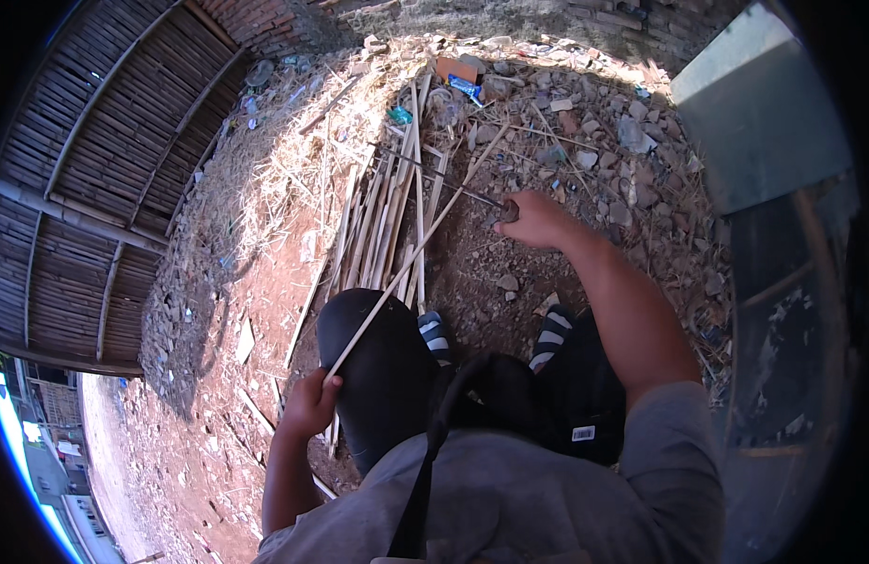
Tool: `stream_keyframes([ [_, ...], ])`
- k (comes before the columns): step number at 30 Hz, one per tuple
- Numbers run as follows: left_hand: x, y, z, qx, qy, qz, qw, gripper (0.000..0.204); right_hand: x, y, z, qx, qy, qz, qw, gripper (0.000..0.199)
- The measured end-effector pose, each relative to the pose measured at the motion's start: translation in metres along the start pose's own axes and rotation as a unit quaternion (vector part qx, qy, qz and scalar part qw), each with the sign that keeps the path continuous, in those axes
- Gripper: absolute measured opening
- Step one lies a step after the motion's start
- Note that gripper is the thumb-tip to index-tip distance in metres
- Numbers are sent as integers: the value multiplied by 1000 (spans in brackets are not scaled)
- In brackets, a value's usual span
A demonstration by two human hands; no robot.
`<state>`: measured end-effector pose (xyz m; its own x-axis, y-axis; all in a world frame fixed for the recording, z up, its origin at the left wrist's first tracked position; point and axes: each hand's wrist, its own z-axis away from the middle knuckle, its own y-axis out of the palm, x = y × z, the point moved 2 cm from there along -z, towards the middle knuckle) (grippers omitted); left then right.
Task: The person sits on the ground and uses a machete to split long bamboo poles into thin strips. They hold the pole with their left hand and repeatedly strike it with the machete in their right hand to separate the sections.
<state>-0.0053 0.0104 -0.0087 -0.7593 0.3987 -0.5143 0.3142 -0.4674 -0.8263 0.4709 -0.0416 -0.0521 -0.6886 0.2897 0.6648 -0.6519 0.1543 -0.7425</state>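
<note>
My left hand (310,402) is closed round the near end of a long pale bamboo strip (389,287). The strip slants up and to the right across my knee, its far end near the blade. In my right hand (536,222) is the handle of a long, thin-bladed knife (467,192). Its dark blade points left, crossing the strip and reaching over a pile of bamboo strips (373,226) on the ground. Whether blade and strip touch, I cannot tell.
My sandalled feet (436,340) are close beside the pile. Rubble and stones (632,188) cover the ground at right, with dry straw and shavings (275,169) at left. A woven bamboo wall (105,122) borders the left, and a grey-green panel (764,113) stands at right.
</note>
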Motion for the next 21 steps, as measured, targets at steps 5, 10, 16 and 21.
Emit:
stream_keyframes([
  [5, -5, -2, 0, 7, -1, 5, 1000, 38, 24, -4, 14, 17, -7, 17, 1000, 36],
  [10, -8, -10, -3, 32, 16, -14, 999, 39, 69, 15, 31, 125, -128, 145, 973, 32],
  [16, -5, -3, 2, 6, -16, -31, 999, 40, -10, -9, -8, 93, 64, -71, 991, 41],
  [21, -8, -1, -2, -3, -3, -38, 999, 39, -1, -7, 5, 23, 74, -39, 996, 54],
])
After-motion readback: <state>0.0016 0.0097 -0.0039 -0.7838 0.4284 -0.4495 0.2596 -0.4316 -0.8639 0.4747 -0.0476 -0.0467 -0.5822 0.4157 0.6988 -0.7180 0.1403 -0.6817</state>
